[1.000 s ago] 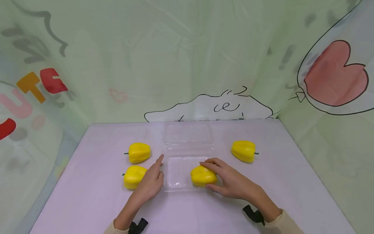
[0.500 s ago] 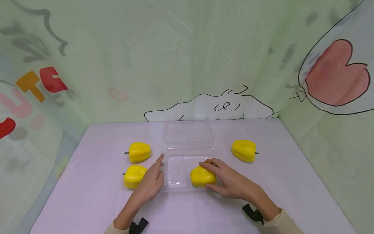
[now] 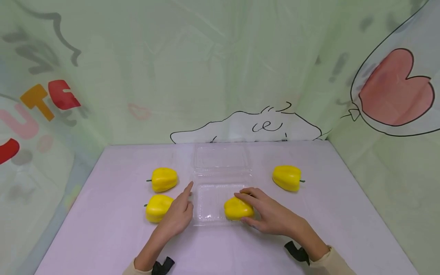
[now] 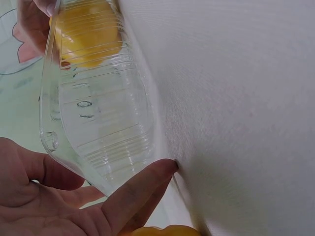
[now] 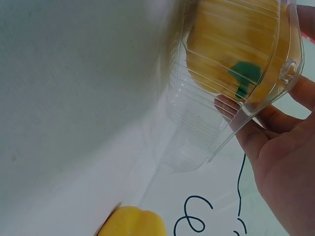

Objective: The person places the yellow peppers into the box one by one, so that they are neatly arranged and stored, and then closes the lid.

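right hand curls round a yellow pepper at four o'clock inside the clear container on the worktop, while the left hand lies straight-fingered at that container's nine o'clock edge, i'd guess to keep something so light from sliding.

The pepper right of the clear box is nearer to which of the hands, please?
Right: the right hand is in front and slightly left of that pepper; the left hand is farther left, across the box.
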A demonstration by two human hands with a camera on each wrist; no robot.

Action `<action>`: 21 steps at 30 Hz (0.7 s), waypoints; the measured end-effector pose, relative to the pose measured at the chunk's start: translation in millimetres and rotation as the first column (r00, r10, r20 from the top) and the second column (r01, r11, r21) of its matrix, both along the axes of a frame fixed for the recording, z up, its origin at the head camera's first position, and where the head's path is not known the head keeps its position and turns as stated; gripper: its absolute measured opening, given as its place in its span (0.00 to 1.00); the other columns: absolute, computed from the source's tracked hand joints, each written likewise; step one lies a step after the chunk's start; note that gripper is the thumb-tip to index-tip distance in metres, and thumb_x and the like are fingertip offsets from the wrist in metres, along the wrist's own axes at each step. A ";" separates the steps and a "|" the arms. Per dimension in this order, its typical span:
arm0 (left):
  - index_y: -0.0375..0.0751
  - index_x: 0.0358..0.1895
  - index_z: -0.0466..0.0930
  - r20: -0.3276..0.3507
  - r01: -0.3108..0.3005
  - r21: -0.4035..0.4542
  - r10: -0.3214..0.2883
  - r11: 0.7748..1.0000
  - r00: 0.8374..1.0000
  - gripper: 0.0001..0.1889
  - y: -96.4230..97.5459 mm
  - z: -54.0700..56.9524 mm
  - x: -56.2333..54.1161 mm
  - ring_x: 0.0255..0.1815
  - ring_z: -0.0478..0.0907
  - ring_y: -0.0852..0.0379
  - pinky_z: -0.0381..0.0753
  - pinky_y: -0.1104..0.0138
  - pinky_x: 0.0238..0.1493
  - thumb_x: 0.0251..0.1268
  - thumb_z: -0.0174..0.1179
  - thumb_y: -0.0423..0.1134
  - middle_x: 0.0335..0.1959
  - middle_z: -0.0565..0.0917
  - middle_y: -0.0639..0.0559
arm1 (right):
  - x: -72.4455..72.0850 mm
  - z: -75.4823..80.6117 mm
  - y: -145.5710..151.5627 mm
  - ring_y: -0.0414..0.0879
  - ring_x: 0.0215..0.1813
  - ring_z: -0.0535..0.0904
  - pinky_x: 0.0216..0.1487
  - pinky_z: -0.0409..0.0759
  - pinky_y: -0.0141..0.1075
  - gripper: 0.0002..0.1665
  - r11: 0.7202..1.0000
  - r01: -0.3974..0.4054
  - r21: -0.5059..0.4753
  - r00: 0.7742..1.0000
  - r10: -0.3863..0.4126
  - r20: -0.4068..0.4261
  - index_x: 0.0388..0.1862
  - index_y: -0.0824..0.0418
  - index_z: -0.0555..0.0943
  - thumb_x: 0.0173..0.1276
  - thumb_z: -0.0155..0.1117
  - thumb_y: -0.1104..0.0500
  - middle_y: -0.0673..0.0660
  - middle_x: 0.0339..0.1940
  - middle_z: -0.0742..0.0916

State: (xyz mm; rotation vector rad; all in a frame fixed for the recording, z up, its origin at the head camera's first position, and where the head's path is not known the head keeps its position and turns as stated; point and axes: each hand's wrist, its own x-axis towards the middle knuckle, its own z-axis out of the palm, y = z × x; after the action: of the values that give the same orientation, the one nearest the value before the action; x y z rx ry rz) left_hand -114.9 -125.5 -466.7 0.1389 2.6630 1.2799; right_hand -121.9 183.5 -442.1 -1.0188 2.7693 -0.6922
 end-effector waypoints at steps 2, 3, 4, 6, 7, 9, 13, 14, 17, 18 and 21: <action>0.40 0.87 0.50 -0.002 0.002 0.003 -0.002 1.000 1.000 0.33 0.0 0.4 0.0 0.82 0.66 0.33 0.63 0.35 0.81 0.82 0.40 0.32 0.78 0.71 0.32 | 0.2 -0.1 -0.2 0.54 0.72 0.77 0.71 0.82 0.52 0.38 1.000 0.002 0.001 1.000 -0.002 -0.001 0.79 0.55 0.72 0.74 0.71 0.48 0.59 0.75 0.77; 0.40 0.87 0.50 -0.002 0.003 0.005 -0.003 1.000 1.000 0.33 0.0 0.6 0.1 0.82 0.66 0.33 0.63 0.35 0.81 0.82 0.40 0.32 0.78 0.71 0.32 | 0.3 -0.3 -0.4 0.54 0.72 0.77 0.71 0.82 0.52 0.38 1.000 0.004 0.005 1.000 -0.004 -0.002 0.79 0.55 0.72 0.74 0.71 0.48 0.59 0.75 0.76; 0.40 0.87 0.50 -0.001 0.004 0.007 -0.004 1.000 1.000 0.33 0.0 0.9 0.2 0.82 0.66 0.33 0.63 0.35 0.81 0.82 0.40 0.32 0.78 0.71 0.32 | 0.3 -0.4 -0.7 0.54 0.73 0.76 0.72 0.82 0.52 0.39 1.000 0.009 0.007 1.000 -0.009 0.005 0.79 0.55 0.72 0.73 0.71 0.48 0.58 0.75 0.76; 0.40 0.87 0.50 0.002 0.003 0.010 -0.003 1.000 1.000 0.33 0.1 1.5 0.5 0.82 0.66 0.33 0.62 0.35 0.81 0.82 0.40 0.32 0.78 0.71 0.32 | 0.5 -0.4 -0.9 0.53 0.73 0.76 0.72 0.82 0.51 0.39 1.000 0.014 0.009 1.000 -0.014 0.009 0.79 0.55 0.72 0.73 0.72 0.48 0.57 0.76 0.76; 0.40 0.87 0.50 0.003 0.003 0.010 -0.003 1.000 1.000 0.33 0.1 1.7 0.6 0.82 0.65 0.33 0.63 0.35 0.81 0.82 0.40 0.32 0.78 0.71 0.32 | 0.5 -0.4 -0.9 0.53 0.74 0.76 0.72 0.82 0.51 0.39 1.000 0.015 0.011 1.000 -0.015 0.010 0.79 0.55 0.72 0.73 0.72 0.48 0.57 0.76 0.76; 0.40 0.87 0.50 0.007 0.003 0.011 -0.003 1.000 1.000 0.33 0.2 2.2 0.9 0.82 0.65 0.33 0.63 0.35 0.81 0.82 0.40 0.32 0.78 0.71 0.32 | 0.7 -0.1 -0.9 0.52 0.74 0.75 0.72 0.81 0.50 0.39 1.000 0.018 0.012 1.000 -0.018 0.013 0.80 0.55 0.72 0.73 0.72 0.49 0.57 0.76 0.76; 0.42 0.87 0.50 0.016 0.001 0.012 -0.001 1.000 1.000 0.33 0.2 2.8 1.5 0.83 0.64 0.33 0.62 0.35 0.81 0.83 0.39 0.33 0.79 0.70 0.33 | 0.9 0.5 -1.0 0.52 0.74 0.75 0.72 0.81 0.50 0.40 1.000 0.019 0.009 1.000 -0.019 0.013 0.79 0.55 0.72 0.72 0.72 0.48 0.57 0.76 0.76; 0.42 0.87 0.50 0.018 0.001 0.015 -0.001 1.000 1.000 0.33 0.1 3.0 1.5 0.83 0.64 0.33 0.62 0.35 0.82 0.83 0.39 0.33 0.79 0.70 0.33 | 1.0 0.6 -1.0 0.52 0.74 0.76 0.72 0.81 0.50 0.40 1.000 0.020 0.006 1.000 -0.020 0.013 0.79 0.55 0.72 0.72 0.72 0.48 0.57 0.76 0.76; 0.43 0.87 0.50 0.023 0.002 0.020 -0.002 1.000 1.000 0.32 -0.6 3.2 1.6 0.83 0.64 0.34 0.61 0.35 0.82 0.83 0.38 0.33 0.79 0.70 0.34 | 1.0 0.7 -0.5 0.54 0.73 0.76 0.72 0.82 0.52 0.39 1.000 0.016 -0.004 1.000 -0.016 0.006 0.79 0.56 0.72 0.73 0.72 0.48 0.59 0.76 0.76; 0.44 0.87 0.50 0.024 0.003 0.022 -0.003 1.000 1.000 0.32 -0.9 3.3 1.6 0.84 0.63 0.34 0.60 0.35 0.82 0.83 0.38 0.33 0.79 0.70 0.34 | 1.1 1.0 -0.3 0.54 0.73 0.77 0.71 0.82 0.53 0.39 1.000 0.016 -0.008 1.000 -0.016 0.006 0.79 0.56 0.72 0.73 0.71 0.48 0.59 0.76 0.76; 0.44 0.87 0.50 0.024 0.004 0.027 -0.005 1.000 1.000 0.32 -1.9 3.0 1.6 0.84 0.63 0.34 0.59 0.35 0.83 0.83 0.38 0.34 0.80 0.69 0.34 | 1.4 2.4 0.6 0.55 0.72 0.77 0.71 0.82 0.54 0.39 1.000 0.018 -0.020 1.000 -0.018 -0.002 0.79 0.55 0.72 0.73 0.71 0.47 0.59 0.76 0.76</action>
State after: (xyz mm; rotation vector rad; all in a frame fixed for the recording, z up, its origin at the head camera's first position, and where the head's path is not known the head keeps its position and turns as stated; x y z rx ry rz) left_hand -113.3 -127.4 -463.8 0.1319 2.6242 1.3081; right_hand -120.5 184.1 -439.7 -1.0006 2.7819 -0.7226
